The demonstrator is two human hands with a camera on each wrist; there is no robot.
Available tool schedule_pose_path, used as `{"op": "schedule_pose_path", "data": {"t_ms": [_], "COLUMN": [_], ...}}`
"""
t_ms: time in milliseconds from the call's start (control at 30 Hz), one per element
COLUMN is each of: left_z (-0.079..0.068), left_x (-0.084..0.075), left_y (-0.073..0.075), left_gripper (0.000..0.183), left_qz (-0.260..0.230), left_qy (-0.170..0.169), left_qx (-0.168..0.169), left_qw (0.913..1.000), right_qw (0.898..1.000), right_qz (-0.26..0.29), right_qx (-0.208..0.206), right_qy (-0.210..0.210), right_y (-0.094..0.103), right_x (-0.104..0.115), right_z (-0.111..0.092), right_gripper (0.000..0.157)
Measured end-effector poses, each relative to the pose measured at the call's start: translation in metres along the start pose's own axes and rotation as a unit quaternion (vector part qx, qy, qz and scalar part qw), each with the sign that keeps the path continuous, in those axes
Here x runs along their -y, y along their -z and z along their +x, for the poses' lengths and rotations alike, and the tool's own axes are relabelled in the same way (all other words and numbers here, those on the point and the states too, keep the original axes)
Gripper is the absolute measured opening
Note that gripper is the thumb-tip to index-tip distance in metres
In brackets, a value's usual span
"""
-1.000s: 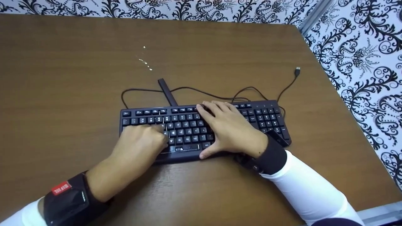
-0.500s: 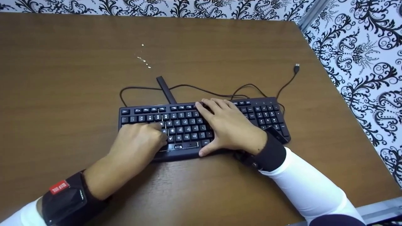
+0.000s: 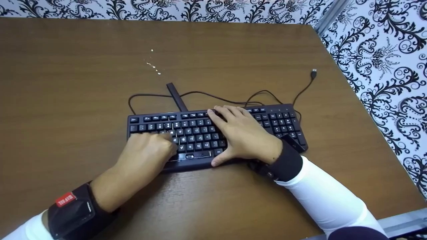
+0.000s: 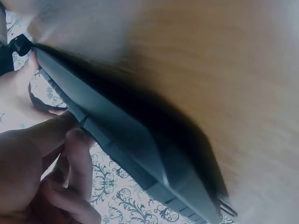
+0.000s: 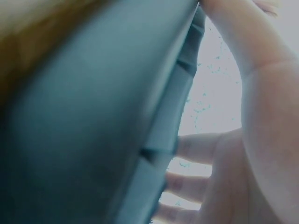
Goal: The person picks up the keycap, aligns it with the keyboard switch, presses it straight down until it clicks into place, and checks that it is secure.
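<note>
A black full-size keyboard (image 3: 195,162) lies on the brown table. My left hand (image 3: 146,150) is over its left half, fingers curled down with the knuckles up. In the left wrist view, the thumb and bent fingers (image 4: 79,156) come together right at the key edges. I cannot tell whether a key is pinched there. My right hand (image 3: 245,135) rests spread across the keys right of the middle. Its thumb lies at the keyboard's front edge and its fingertips reach the top row. The right wrist view shows its fingers (image 5: 196,147) straight against the key side.
A dark flat strip (image 3: 176,96) sticks out behind the keyboard, across the looping cable (image 3: 213,96). The cable's USB plug (image 3: 313,73) lies at the right. Small pale flecks (image 3: 153,67) are on the tabletop behind. Patterned wallpaper (image 3: 380,63) borders the table.
The view shifts slightly. Both hands and the keyboard stay practically in place.
</note>
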State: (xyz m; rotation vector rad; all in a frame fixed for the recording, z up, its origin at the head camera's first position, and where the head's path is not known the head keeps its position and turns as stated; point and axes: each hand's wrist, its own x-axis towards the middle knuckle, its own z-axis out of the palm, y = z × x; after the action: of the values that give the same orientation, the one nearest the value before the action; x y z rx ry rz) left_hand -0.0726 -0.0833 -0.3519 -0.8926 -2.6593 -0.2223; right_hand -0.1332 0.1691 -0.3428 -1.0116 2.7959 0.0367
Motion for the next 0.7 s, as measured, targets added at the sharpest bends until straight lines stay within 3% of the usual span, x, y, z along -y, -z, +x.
{"op": "schedule_pose_path", "data": {"t_ms": [200,333,533,700], "left_z": [0.003,0.014,0.048,0.080], "left_x": [0.003,0.011,0.038,0.061], "left_y": [0.005,0.014,0.024,0.016], "left_gripper": [0.029,0.021,0.009,0.008], "left_qz": [-0.001,-0.022,-0.036,-0.031], "left_qy": [-0.011,-0.013,-0.001,0.003], "left_qx": [0.012,0.025,0.049,0.093], "left_qw": [0.9999,0.9994,0.9982,0.9952], "right_qw": [1.000,1.000,1.000,1.000], "right_qz": [0.002,0.002,-0.001,-0.005], "right_qx": [0.000,0.000,-0.006,-0.011], "right_qy": [-0.001,-0.004,0.003,0.007], "right_y": [0.000,0.000,-0.001,-0.002], "right_x": [0.001,0.001,0.000,0.001], "right_z": [0.000,0.000,0.000,0.001], "right_gripper": [0.134,0.135,0.135,0.135]}}
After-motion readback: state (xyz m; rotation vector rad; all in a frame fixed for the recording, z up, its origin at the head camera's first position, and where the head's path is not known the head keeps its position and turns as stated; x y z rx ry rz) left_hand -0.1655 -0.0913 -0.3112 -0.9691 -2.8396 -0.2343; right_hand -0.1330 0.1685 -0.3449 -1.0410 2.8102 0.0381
